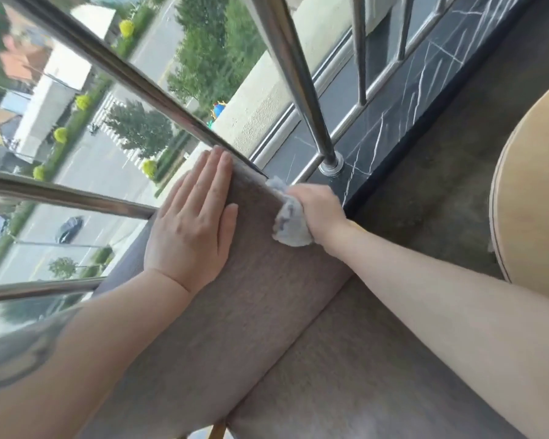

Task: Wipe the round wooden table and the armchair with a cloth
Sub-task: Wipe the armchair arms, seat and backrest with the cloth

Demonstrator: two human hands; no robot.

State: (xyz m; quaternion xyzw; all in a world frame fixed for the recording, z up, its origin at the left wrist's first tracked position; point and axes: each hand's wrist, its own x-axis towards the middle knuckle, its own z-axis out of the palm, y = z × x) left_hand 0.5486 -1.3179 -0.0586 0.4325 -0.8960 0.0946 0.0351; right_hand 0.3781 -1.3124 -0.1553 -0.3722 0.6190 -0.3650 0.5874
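Right hand point(319, 213) gripping crumpled grey cloth point(290, 224), fuzzy taupe armchair point(251, 312)

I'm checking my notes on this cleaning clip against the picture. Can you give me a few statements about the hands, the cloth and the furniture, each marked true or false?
1. The right hand grips a crumpled pale cloth. True.
2. The left hand is clenched in a fist. False: it lies flat, fingers straight, on the grey armchair.
3. The cloth is on the round wooden table. False: it is pressed against the armchair's upholstery; the table stands apart at the right edge.
4. A metal railing runs in front of a window beyond the armchair. True.
5. Both hands hold the cloth. False: only the right hand does.
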